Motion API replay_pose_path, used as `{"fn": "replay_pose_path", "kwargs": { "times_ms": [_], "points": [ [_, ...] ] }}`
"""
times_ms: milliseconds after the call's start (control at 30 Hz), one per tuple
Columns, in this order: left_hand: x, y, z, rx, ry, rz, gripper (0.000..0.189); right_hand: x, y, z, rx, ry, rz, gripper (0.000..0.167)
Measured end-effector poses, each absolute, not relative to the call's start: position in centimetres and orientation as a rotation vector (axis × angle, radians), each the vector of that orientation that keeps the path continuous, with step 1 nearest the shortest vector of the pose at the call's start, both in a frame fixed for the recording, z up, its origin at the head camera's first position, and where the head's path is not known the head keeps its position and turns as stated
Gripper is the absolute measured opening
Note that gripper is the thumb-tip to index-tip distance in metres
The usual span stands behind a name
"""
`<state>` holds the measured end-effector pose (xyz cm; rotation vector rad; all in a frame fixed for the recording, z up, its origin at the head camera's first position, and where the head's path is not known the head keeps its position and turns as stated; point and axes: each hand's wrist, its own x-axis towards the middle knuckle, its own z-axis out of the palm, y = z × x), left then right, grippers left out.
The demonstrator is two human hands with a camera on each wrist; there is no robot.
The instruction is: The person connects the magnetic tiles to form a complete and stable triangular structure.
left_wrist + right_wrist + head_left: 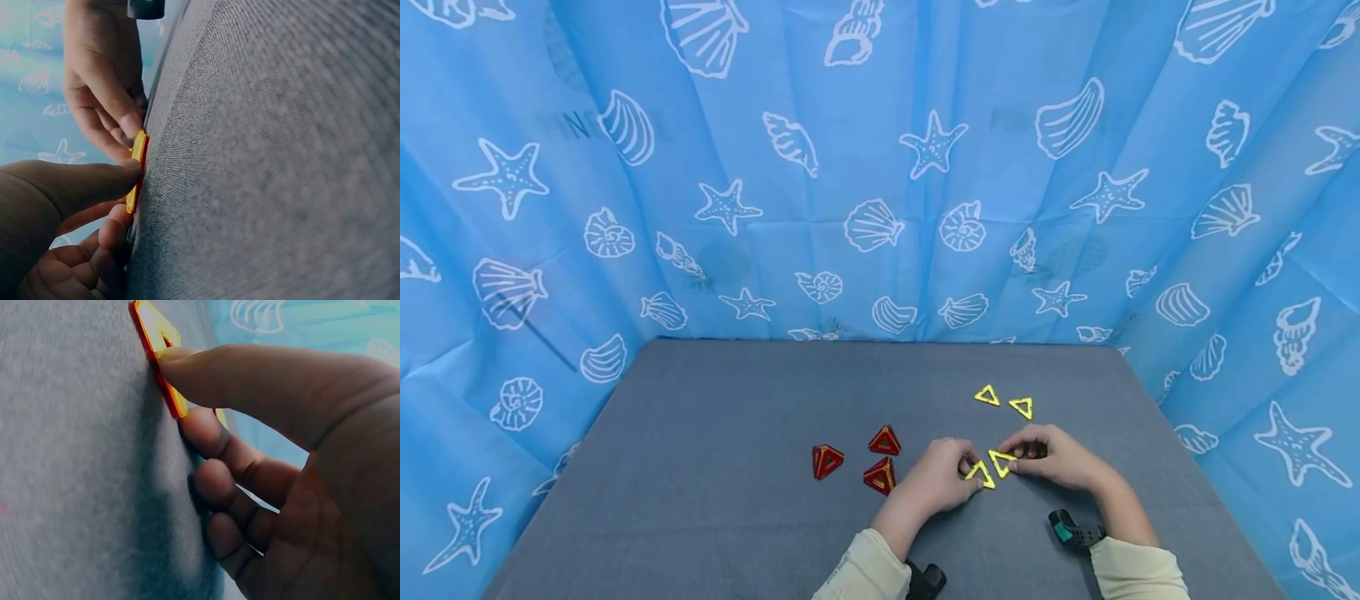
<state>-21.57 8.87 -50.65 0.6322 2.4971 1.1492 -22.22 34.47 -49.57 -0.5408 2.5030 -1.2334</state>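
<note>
Two flat yellow triangular frame tiles are in the hands, side by side near the right of the table. My left hand (936, 475) pinches the left tile (988, 477) between thumb and fingers. The right hand (1060, 457) pinches the other tile (995, 463) by its right side. From the head they look very close; whether their edges touch, I cannot tell. In the left wrist view, the yellow tile (132, 201) stands edge-on by the thumb. The right wrist view shows the thumb over a tile (150, 322) with a reddish edge, low over the cloth.
Beyond the hands lie two more yellow triangles (994, 394). Left of the left hand stand three red pyramid-like pieces (884, 440) with yellowish marks. A grey cloth covers the table (737, 417). Blue shell-print curtains (865, 275) hang behind and at both sides.
</note>
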Motion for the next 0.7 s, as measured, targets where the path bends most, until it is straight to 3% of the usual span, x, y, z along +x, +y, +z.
{"fn": "replay_pose_path", "kwargs": {
  "times_ms": [700],
  "points": [
    [-21.7, 8.9, -50.8, 0.612, 2.505, 1.157, 0.025, -21.8, 32.5, -48.6, -0.516, 2.447, -1.181, 0.015]
  ]
}}
